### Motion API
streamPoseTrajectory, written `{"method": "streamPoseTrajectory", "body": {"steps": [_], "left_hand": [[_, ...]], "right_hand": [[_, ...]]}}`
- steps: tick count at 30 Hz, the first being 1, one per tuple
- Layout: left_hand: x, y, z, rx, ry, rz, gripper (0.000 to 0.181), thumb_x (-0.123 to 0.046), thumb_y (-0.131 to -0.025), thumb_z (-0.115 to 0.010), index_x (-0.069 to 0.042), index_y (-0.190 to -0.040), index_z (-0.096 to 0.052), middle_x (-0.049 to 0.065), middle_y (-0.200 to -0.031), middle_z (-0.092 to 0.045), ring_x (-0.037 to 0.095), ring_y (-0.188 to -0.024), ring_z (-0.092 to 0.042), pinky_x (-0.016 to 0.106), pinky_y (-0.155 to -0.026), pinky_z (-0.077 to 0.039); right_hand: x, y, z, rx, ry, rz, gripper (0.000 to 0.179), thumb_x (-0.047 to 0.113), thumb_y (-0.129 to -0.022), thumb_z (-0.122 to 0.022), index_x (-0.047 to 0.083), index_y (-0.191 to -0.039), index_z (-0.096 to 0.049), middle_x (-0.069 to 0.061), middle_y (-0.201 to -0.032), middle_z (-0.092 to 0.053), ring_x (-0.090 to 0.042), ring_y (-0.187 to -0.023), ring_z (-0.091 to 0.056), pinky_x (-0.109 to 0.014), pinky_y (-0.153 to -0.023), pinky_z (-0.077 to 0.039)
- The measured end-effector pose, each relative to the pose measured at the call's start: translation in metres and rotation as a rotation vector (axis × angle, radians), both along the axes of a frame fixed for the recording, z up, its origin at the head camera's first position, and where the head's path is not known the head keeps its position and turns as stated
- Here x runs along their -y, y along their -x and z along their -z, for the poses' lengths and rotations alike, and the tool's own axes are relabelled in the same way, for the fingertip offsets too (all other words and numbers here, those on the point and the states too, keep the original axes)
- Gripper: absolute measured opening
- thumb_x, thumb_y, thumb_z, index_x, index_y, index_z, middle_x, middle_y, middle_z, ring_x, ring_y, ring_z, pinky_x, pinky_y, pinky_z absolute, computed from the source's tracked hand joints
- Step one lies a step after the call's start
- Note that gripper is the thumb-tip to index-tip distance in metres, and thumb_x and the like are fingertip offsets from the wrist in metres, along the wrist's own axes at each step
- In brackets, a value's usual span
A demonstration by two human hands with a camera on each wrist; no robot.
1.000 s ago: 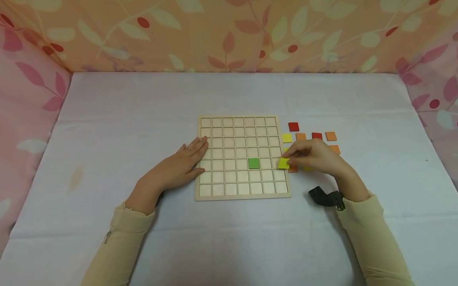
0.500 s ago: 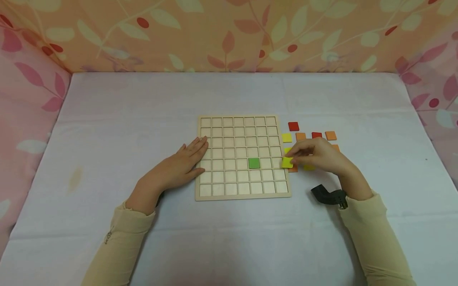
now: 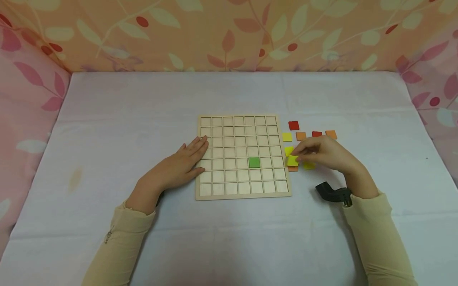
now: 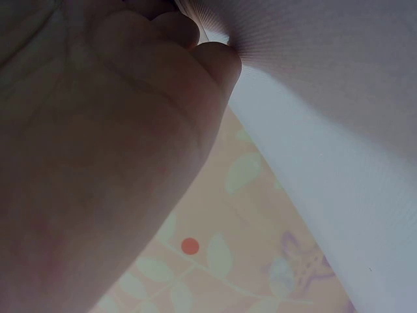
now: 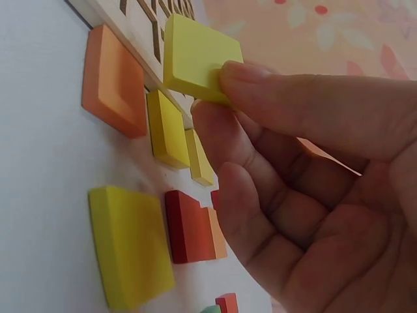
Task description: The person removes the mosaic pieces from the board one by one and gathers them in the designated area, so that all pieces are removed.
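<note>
My right hand pinches a yellow square tile between thumb and fingers. In the head view that yellow tile is just off the right edge of the wooden grid board, above the loose tiles. A green tile sits in one of the board's cells, right of centre. My left hand rests flat on the board's left edge with its fingers extended. The left wrist view shows the hand up close, its fingertips partly out of sight.
Right of the board lie several loose tiles: a red tile, a yellow tile, an orange tile and others partly hidden by the right hand. A white cloth covers the table. Patterned fabric stands behind.
My right hand has moved to the right with the yellow tile, from over the board's right edge to just beside it. My left hand has stayed in place.
</note>
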State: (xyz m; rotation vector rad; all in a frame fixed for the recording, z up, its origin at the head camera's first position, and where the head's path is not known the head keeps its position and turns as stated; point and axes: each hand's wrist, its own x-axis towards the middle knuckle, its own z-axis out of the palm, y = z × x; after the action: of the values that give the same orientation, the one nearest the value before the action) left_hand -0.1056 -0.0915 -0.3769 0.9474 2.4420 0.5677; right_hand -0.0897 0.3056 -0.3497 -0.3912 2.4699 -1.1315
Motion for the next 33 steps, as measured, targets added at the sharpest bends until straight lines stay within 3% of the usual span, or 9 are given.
{"method": "streamPoseTrajectory", "body": {"steps": [10, 21, 33], "left_hand": [[0.0, 0.001, 0.0, -0.003, -0.01, 0.005, 0.069, -0.021, -0.097, -0.052, 0.002, -0.149, -0.012, 0.013, -0.157, -0.003, 0.027, -0.144, 0.0, 0.049, -0.114, -0.007], [0.0, 0.001, 0.0, 0.003, -0.007, 0.002, 0.069, -0.02, -0.097, -0.052, 0.002, -0.149, -0.011, 0.012, -0.158, -0.002, 0.027, -0.144, 0.0, 0.05, -0.114, -0.007], [0.001, 0.0, 0.002, -0.008, -0.014, 0.005, 0.068, -0.021, -0.098, -0.051, 0.001, -0.15, -0.012, 0.012, -0.158, -0.003, 0.026, -0.144, 0.0, 0.049, -0.114, -0.007]], "right_hand": [[-0.009, 0.002, 0.002, -0.007, -0.046, 0.013, 0.012, 0.005, -0.081, -0.073, 0.007, -0.093, -0.073, -0.003, -0.09, -0.069, -0.011, -0.075, -0.058, -0.019, -0.064, -0.047], [-0.02, 0.005, 0.002, -0.047, -0.071, -0.039, 0.011, 0.003, -0.082, -0.071, 0.009, -0.09, -0.074, 0.0, -0.088, -0.07, -0.008, -0.081, -0.059, -0.017, -0.07, -0.046], [-0.034, 0.003, 0.0, 0.013, -0.087, 0.001, 0.009, 0.006, -0.083, -0.072, 0.008, -0.091, -0.074, -0.001, -0.086, -0.071, -0.008, -0.081, -0.059, -0.018, -0.069, -0.048]]}}
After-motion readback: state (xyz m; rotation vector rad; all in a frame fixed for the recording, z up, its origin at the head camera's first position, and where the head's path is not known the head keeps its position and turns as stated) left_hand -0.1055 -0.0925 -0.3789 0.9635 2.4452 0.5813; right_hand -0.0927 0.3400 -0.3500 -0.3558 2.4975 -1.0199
